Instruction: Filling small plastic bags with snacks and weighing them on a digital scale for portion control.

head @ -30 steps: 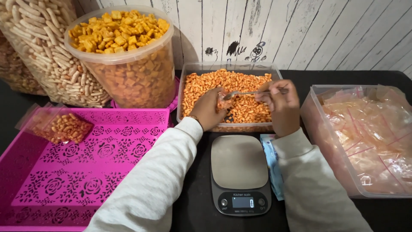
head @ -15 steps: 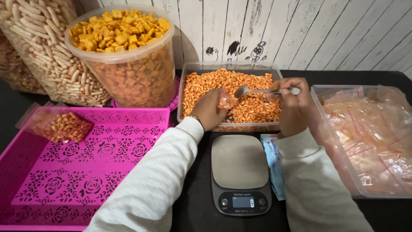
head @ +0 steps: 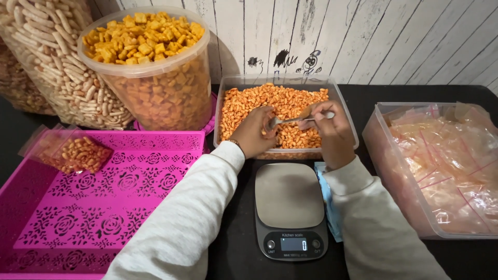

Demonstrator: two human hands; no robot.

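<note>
Pink tray (head: 31,207), rose cut-outs; orange snacks (head: 249,101); silver scale (head: 289,207).

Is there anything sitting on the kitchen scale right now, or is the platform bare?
Bare. The kitchen scale has nothing on its steel platform, and both hands work above the snack tub behind it.

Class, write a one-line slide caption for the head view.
Right hand holds a spoon toward the left hand above a tub of orange snacks, behind a kitchen scale.

hands (head: 254,132) 2 | spoon (head: 290,120) 1 | kitchen scale (head: 289,210) 1 | pink tray (head: 111,207) 1 | round snack tub (head: 150,72) 1 | clear rectangular containers (head: 231,96) 2 | filled small bag (head: 78,153) 1
</note>
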